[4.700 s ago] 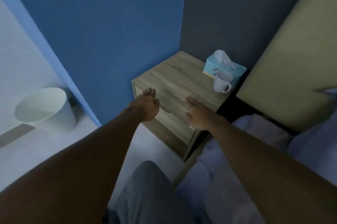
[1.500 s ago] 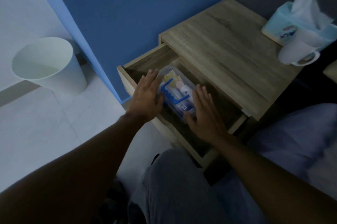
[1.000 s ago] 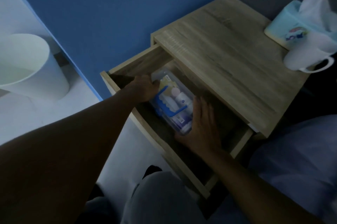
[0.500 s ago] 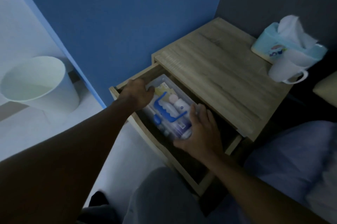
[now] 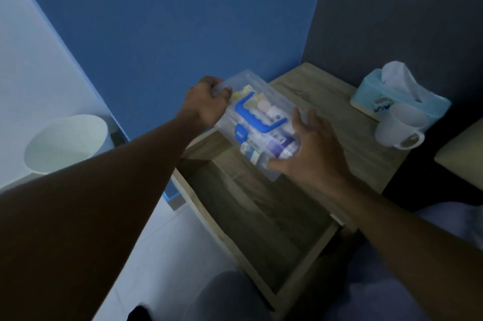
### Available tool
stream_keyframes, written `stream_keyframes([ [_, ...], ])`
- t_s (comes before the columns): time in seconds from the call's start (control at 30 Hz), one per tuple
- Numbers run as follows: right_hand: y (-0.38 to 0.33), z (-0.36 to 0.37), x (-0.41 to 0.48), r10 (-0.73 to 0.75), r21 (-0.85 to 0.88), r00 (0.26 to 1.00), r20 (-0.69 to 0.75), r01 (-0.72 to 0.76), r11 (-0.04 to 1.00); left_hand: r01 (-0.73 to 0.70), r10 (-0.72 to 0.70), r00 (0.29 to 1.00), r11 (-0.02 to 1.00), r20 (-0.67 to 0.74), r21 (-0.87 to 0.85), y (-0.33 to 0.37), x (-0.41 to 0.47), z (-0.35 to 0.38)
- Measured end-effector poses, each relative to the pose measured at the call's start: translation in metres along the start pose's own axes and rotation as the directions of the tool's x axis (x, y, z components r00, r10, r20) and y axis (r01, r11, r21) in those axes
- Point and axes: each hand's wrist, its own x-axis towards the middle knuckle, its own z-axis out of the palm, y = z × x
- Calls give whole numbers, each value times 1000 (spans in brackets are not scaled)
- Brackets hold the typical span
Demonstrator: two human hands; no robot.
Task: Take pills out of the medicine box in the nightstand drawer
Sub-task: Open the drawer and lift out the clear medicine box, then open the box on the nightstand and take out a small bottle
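The clear plastic medicine box (image 5: 257, 122) with a blue handle on its lid is in the air above the open nightstand drawer (image 5: 264, 213). Bottles and packets show through its lid. My left hand (image 5: 207, 104) grips the box's far left end. My right hand (image 5: 311, 149) holds its near right end, fingers wrapped under the corner. The drawer below looks bare inside. The box's lid is closed.
The wooden nightstand top (image 5: 339, 122) carries a light blue tissue box (image 5: 397, 97) and a white mug (image 5: 398, 130) at the right. A white waste bin (image 5: 65, 143) stands on the floor at the left. The blue wall is right behind; bedding lies at lower right.
Both hands closed on the medicine box in the drawer and lifted it out; it now hangs above the drawer, near the nightstand top.
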Motion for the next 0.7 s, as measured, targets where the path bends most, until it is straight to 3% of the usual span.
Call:
stream_keyframes([
  [0.2, 28, 8, 47, 45, -59, 998, 32, -43, 997, 28, -23, 998, 995, 50, -93, 1, 48, 33],
  [0.7, 31, 26, 84, 43, -40, 995, 85, -40, 998, 30, -29, 1000, 996, 12, -80, -34, 84, 70],
])
